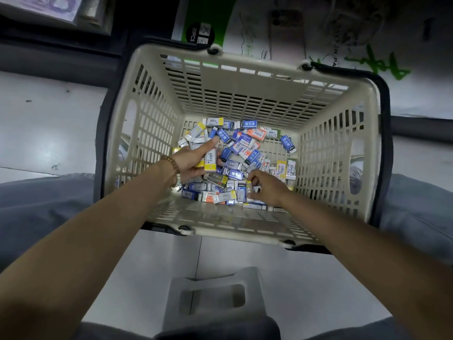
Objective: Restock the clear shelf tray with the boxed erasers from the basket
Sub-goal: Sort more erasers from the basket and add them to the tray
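A beige slotted shopping basket (245, 231) stands on the floor between my knees. Its bottom is covered with several small boxed erasers (245, 141) in blue, white, yellow and orange sleeves. My left hand (193, 160), with a bead bracelet at the wrist, is inside the basket and holds a small stack of boxed erasers (211, 159), thumb on top. My right hand (266, 186) is lower right in the basket, its fingers curled and pinching at an eraser in the pile. The clear shelf tray is not in view.
The basket's dark handles (384, 133) lie folded down along its sides. A grey plastic stool (213, 298) shows under me on the white tiled floor. Large printed packs (282, 25) lean behind the basket. A dark shelf base (61, 40) runs along the upper left.
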`<move>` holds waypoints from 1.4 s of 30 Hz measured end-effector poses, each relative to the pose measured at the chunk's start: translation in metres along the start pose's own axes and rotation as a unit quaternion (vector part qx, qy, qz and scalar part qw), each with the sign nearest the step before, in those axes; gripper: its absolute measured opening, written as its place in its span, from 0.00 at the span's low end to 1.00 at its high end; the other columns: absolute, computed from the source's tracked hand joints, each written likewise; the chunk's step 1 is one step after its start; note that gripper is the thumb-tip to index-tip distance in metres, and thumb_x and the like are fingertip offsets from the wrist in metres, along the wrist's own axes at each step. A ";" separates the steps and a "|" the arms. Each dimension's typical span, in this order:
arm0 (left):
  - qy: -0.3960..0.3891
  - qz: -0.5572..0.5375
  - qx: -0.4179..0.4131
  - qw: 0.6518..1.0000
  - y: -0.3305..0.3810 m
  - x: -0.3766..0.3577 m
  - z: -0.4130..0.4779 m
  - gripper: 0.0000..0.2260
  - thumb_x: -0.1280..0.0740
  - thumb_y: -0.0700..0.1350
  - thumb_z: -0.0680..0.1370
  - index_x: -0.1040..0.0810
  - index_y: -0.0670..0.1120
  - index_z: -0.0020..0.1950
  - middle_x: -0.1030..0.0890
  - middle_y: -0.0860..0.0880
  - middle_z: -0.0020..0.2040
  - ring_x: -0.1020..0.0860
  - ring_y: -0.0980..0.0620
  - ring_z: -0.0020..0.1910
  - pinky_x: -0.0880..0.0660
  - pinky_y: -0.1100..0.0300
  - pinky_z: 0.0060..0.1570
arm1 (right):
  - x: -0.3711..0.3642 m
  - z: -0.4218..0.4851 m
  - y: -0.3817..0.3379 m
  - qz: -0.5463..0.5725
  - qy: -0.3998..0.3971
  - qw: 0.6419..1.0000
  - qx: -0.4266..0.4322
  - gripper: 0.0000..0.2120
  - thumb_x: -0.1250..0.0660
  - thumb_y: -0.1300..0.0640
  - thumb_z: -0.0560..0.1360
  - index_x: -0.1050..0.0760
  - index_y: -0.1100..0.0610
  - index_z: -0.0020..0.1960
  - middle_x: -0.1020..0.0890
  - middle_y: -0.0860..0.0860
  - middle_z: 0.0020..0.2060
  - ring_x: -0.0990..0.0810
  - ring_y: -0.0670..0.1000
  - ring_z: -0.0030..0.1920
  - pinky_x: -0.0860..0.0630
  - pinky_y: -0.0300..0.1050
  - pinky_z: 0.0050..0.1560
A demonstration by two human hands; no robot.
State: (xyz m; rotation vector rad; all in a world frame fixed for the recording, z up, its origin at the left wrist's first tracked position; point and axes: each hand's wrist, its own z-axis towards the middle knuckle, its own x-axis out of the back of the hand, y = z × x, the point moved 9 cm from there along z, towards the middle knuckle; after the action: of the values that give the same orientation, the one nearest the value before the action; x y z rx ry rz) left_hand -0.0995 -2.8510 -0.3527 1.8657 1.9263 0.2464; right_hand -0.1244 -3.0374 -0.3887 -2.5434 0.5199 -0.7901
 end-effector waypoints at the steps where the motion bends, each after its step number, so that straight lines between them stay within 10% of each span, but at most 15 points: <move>1: 0.008 0.008 0.006 1.000 -0.002 0.002 0.002 0.34 0.26 0.61 0.60 0.25 0.42 0.59 0.16 0.45 0.51 0.17 0.55 0.44 0.21 0.64 0.36 | -0.001 -0.001 0.001 0.005 0.010 1.000 -0.002 0.22 0.28 0.58 0.72 0.33 0.58 0.63 0.27 0.53 0.53 0.27 0.54 0.52 0.32 0.47 0.52; 5: 0.012 0.035 0.019 0.999 -0.008 0.006 0.001 0.49 0.24 0.55 0.59 0.42 0.41 0.74 0.36 0.45 0.73 0.23 0.57 0.48 0.21 0.66 0.37 | 0.001 0.001 0.003 -0.019 0.054 0.998 -0.011 0.29 0.26 0.59 0.69 0.32 0.57 0.67 0.25 0.55 0.62 0.26 0.56 0.62 0.29 0.48 0.59; 12: -0.058 0.013 0.032 0.998 -0.008 0.004 -0.007 0.12 0.27 0.48 0.67 0.16 0.44 0.47 0.16 0.47 0.48 0.16 0.53 0.42 0.21 0.66 0.34 | 0.027 0.000 -0.001 0.182 0.100 0.978 -0.015 0.08 0.30 0.65 0.72 0.24 0.63 0.51 0.23 0.51 0.36 0.23 0.52 0.43 0.26 0.44 0.50; 19: -0.041 -0.011 -0.001 0.999 0.007 -0.001 -0.018 0.48 0.26 0.52 0.64 0.48 0.41 0.76 0.26 0.46 0.66 0.17 0.51 0.47 0.19 0.61 0.43 | 0.075 -0.011 -0.077 0.507 0.065 0.858 0.053 0.08 0.34 0.63 0.75 0.26 0.60 0.54 0.18 0.53 0.44 0.18 0.46 0.39 0.20 0.36 0.44; 26: -0.076 -0.118 -0.122 0.983 0.065 -0.008 -0.057 0.10 0.30 0.39 0.69 0.19 0.36 0.48 0.16 0.43 0.42 0.16 0.52 0.38 0.22 0.67 0.33 | 0.103 -0.049 -0.136 0.563 0.062 0.813 0.136 0.15 0.40 0.66 0.78 0.28 0.55 0.62 0.18 0.55 0.47 0.17 0.48 0.43 0.20 0.40 0.50; 30: -0.106 -0.139 -0.181 0.968 0.103 -0.014 -0.097 0.20 0.27 0.42 0.66 0.24 0.34 0.54 0.17 0.41 0.49 0.17 0.49 0.46 0.21 0.66 0.38 | 0.131 -0.082 -0.158 0.662 0.070 0.732 0.146 0.07 0.40 0.66 0.78 0.27 0.58 0.52 0.16 0.54 0.39 0.16 0.49 0.41 0.19 0.40 0.46; 34: -0.067 -0.111 -0.268 0.955 0.138 -0.026 -0.142 0.43 0.21 0.47 0.60 0.37 0.35 0.69 0.22 0.40 0.61 0.18 0.50 0.51 0.21 0.65 0.41 | 0.152 -0.118 -0.188 0.532 0.144 0.816 0.175 0.03 0.33 0.60 0.75 0.26 0.56 0.48 0.16 0.49 0.40 0.18 0.46 0.39 0.20 0.37 0.42; 38: -0.042 -0.048 -0.346 0.936 0.172 -0.035 -0.186 0.22 0.26 0.50 0.65 0.22 0.43 0.55 0.15 0.52 0.45 0.17 0.58 0.44 0.23 0.69 0.37 | 0.175 -0.156 -0.220 0.402 0.224 0.861 0.215 0.05 0.31 0.56 0.74 0.24 0.54 0.40 0.18 0.48 0.35 0.21 0.43 0.36 0.24 0.35 0.39; 42: -0.030 0.035 -0.369 0.928 0.196 -0.038 -0.225 0.22 0.28 0.55 0.64 0.19 0.45 0.54 0.16 0.51 0.46 0.18 0.58 0.42 0.24 0.68 0.36 | 0.207 -0.186 -0.253 0.346 0.241 0.865 0.271 0.04 0.30 0.57 0.73 0.22 0.56 0.41 0.18 0.47 0.34 0.20 0.42 0.35 0.25 0.35 0.36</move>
State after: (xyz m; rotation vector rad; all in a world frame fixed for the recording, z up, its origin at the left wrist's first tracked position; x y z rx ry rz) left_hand -0.0198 -2.8347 -0.0630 1.3997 1.4301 0.8004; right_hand -0.0212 -2.9733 -0.0323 -1.4650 1.1024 -1.0820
